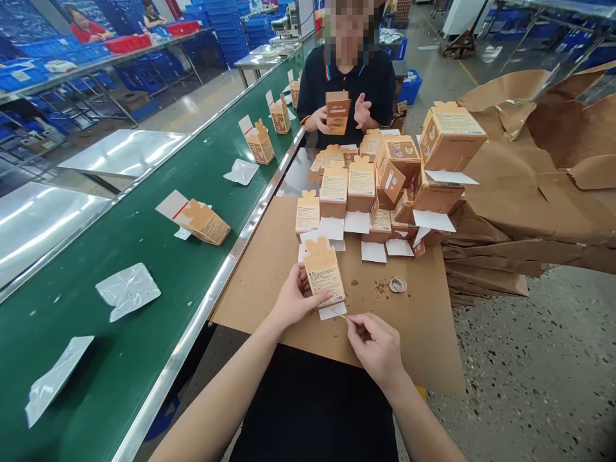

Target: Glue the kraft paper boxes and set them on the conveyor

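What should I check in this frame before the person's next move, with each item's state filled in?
1. Carton held by the left hand: ok, fingers on its side and front.
2. Thin stick held by the right hand: ok, pinched near the carton's lower end.
3. White flap open: ok, it sticks out toward the wearer.
4. Stick touching the flap: cannot tell, the tip is too small.
5. Cardboard sheet clean: not ok, brown specks lie beside the small round dish.
6. Co-worker's hands out of the way: ok, they are across the table.
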`<state>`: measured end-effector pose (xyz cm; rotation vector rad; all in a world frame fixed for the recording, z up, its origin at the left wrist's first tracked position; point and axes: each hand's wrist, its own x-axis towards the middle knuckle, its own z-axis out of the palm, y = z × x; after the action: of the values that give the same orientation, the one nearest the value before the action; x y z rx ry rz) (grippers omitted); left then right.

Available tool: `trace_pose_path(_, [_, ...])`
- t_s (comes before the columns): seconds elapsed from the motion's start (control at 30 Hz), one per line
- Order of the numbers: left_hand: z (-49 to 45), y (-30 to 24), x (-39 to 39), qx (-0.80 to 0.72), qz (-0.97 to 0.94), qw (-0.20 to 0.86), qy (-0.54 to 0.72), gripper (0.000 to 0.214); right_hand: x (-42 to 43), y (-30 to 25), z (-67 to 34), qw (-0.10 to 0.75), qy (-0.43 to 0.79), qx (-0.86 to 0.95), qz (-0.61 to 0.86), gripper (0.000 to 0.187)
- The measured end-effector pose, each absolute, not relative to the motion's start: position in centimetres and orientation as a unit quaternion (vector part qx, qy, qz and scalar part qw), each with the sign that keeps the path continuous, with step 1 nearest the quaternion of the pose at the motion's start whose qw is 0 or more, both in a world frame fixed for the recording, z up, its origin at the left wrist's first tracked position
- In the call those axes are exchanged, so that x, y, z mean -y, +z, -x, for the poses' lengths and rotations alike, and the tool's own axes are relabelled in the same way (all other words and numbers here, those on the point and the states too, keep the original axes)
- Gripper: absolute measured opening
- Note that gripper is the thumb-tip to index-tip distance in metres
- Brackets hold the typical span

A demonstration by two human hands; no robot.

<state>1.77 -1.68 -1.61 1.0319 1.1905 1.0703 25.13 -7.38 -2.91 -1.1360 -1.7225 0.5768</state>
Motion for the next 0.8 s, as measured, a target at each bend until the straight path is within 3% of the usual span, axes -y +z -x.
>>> trace_pose_path(0.43, [-2.8,-0.4,3.9,-0.557,-0.49,0.511,0.434,0.078,9.3,-1.8,-28.7,0.512,0.219,0.661,0.502,0.021])
trace_pose_path(0.8, [-4.0,-3.3,6.0,-0.593,-0.5,0.457,0.436,0.063,11.7,-0.3,-30.3,0.507,0.246,0.647,0.513,0.02])
